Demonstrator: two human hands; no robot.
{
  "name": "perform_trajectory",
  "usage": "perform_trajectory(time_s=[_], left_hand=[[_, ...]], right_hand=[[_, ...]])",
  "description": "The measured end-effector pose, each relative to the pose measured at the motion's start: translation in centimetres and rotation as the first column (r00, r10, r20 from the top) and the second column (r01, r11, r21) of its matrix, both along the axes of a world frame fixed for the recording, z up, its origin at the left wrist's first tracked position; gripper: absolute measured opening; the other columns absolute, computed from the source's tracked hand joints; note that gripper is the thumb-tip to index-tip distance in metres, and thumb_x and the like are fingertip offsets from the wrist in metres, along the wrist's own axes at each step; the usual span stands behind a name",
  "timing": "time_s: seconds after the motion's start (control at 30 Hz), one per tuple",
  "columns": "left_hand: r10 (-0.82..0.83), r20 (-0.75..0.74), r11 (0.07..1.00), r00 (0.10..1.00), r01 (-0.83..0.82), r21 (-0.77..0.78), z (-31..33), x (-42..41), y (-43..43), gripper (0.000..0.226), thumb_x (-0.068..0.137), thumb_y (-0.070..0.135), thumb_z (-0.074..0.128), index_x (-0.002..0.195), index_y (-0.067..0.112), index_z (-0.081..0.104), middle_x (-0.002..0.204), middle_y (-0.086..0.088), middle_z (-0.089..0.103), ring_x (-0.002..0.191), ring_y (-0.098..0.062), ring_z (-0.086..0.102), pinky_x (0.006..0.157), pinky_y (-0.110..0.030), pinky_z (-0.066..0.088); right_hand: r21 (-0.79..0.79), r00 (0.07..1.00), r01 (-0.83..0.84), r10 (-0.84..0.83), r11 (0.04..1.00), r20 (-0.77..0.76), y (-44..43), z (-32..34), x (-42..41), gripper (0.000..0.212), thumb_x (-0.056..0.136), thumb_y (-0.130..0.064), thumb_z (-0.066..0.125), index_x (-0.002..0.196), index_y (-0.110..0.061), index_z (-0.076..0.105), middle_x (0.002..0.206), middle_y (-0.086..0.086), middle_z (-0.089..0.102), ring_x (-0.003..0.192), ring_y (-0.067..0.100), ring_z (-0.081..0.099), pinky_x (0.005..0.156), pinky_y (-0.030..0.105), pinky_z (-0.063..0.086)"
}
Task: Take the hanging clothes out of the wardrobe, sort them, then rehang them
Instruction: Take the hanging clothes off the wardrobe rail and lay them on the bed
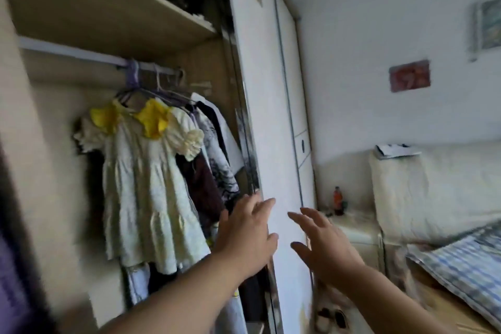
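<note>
On wardrobe rail: cream dress, darker garments behind it, all hanging. Left hand spread at sliding door edge; right hand spread, empty. Judgement: task at start; removal, sorting, rehanging remain.

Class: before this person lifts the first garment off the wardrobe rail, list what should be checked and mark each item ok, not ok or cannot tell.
1. Both hands free: ok. The left hand and the right hand are open and hold nothing.
2. Clothes reachable: ok. The cream dress hangs from the rail, uncovered.
3. Sliding door clear of all clothes: cannot tell. Its edge meets the rightmost garments; more may hang behind it.
4. Left hand's contact with the door: cannot tell, blurred.
5. Room on the bed for sorting: cannot tell. Only a corner shows.
</note>
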State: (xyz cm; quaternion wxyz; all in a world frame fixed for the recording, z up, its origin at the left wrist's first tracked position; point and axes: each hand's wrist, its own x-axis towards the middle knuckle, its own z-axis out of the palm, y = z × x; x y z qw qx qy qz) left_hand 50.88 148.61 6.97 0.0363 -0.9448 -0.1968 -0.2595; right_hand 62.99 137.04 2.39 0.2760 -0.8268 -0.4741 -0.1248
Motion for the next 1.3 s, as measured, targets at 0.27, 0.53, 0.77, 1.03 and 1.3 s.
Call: perform_trajectory(time_s=[0.27, 0.53, 0.77, 1.03, 1.3], left_hand=[[0.253, 0.252, 0.965, 0.934, -0.263, 0.007, 10.4, -3.1, 9.2, 0.06, 0.085, 0.036, 0.054, 0.141, 0.034, 0.031, 0.153, 0.003, 0.025, 0.138, -0.021, 0.026, 0.109, -0.043, 0.031], [0.417, 0.322, 0.902, 0.85, -0.431, -0.032, 16.1, 0.4, 16.4, 0.063, 0.086, 0.033, 0.059, 0.143, 0.027, 0.033, 0.152, -0.004, 0.025, 0.137, -0.027, 0.028, 0.109, -0.036, 0.027], [0.429, 0.411, 0.867, 0.804, -0.494, 0.061, 21.1, 6.3, 23.8, 0.065, 0.082, 0.042, 0.059, 0.141, 0.028, 0.037, 0.149, -0.005, 0.033, 0.133, -0.026, 0.036, 0.107, -0.041, 0.036], [0.568, 0.258, 0.791, 0.782, -0.605, 0.09, 24.0, 10.8, 29.3, 0.066, 0.084, 0.063, 0.048, 0.143, 0.036, 0.033, 0.157, 0.003, 0.019, 0.142, -0.02, 0.023, 0.112, -0.047, 0.025], [0.631, 0.256, 0.732, 0.732, -0.671, 0.116, 23.0, 10.3, 30.7, 0.057, 0.086, 0.063, 0.047, 0.136, 0.038, 0.043, 0.154, 0.007, 0.026, 0.14, -0.014, 0.026, 0.113, -0.038, 0.025]], right_hand=[[0.193, 0.978, -0.171, 0.144, 0.966, 0.148, 11.6, 11.2, -1.1, 0.059, 0.089, -0.041, 0.053, 0.143, -0.037, 0.03, 0.15, -0.003, 0.031, 0.135, 0.019, 0.035, 0.11, 0.035, 0.033], [0.281, 0.953, -0.301, 0.273, 0.911, 0.133, 21.8, 19.2, 4.3, 0.061, 0.089, -0.042, 0.057, 0.144, -0.032, 0.033, 0.148, 0.0, 0.034, 0.13, 0.022, 0.041, 0.106, 0.034, 0.038], [0.315, 0.918, -0.392, 0.392, 0.864, 0.069, 32.5, 24.2, 13.6, 0.057, 0.092, -0.044, 0.052, 0.143, -0.022, 0.037, 0.142, 0.007, 0.042, 0.127, 0.025, 0.044, 0.102, 0.029, 0.035], [0.243, 0.873, -0.476, 0.488, 0.845, 0.012, 44.5, 28.8, 19.5, 0.051, 0.09, -0.05, 0.05, 0.124, -0.012, 0.054, 0.121, 0.017, 0.06, 0.108, 0.034, 0.057, 0.084, 0.035, 0.046], [0.309, 0.841, -0.503, 0.539, 0.807, -0.04, 49.5, 30.4, 18.4, 0.044, 0.094, -0.034, 0.049, 0.107, 0.006, 0.06, 0.113, 0.027, 0.061, 0.105, 0.038, 0.058, 0.071, 0.027, 0.034]])
